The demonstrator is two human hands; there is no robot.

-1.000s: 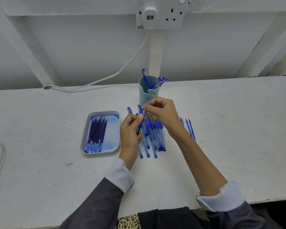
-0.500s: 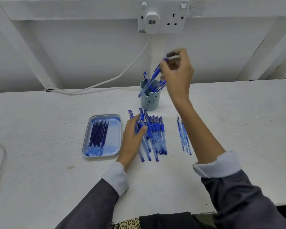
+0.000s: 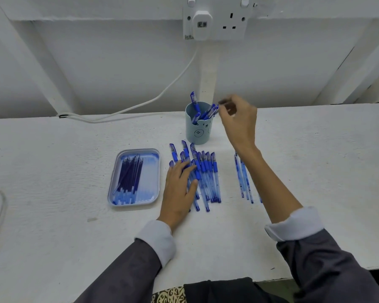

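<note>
the right hand (image 3: 239, 119) hovers at the rim of the cup (image 3: 198, 130), fingers curled beside the pens standing in it (image 3: 208, 112), likely where finished ones go; blur hides whether it pinches one. the left hand (image 3: 179, 186) lies flat, fingers straight, on the row of pens (image 3: 208, 173) on the tabletop (image 3: 53, 171), probably steadying them.

head-worn camera looks forward and down, close over the white table (image 3: 53, 162).
</note>
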